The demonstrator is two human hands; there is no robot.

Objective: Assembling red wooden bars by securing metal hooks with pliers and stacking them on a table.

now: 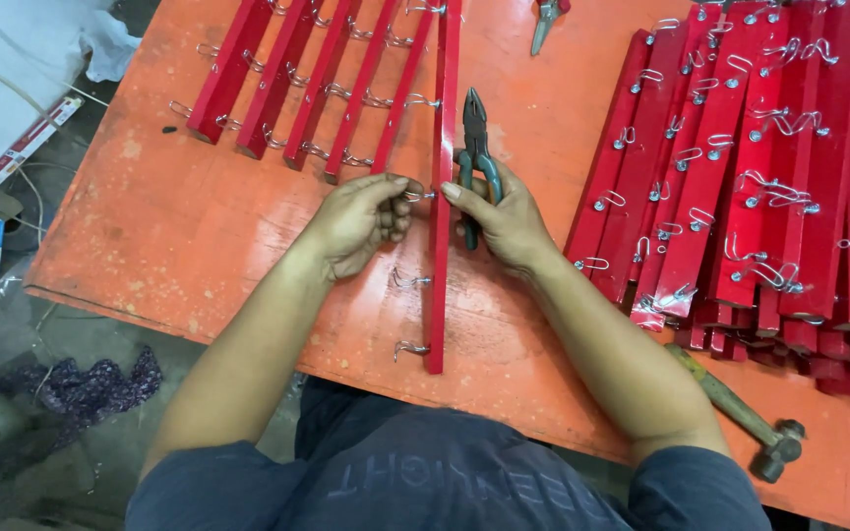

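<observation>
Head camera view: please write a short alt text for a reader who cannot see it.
A person's left hand pinches a small silver wire hook on a long red wooden strip that lies on an orange worktable, while the right hand holds green-handled metal pliers. More red hooked strips are piled at the right, near a wooden-handled hammer.

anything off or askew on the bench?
Mostly tidy. The hammer lies at the near edge of the orange table, its head seeming to overhang. The finished red strips on the right are heaped unevenly, hooks tangling. Left hand pinches a hook; right hand holds pliers.
</observation>
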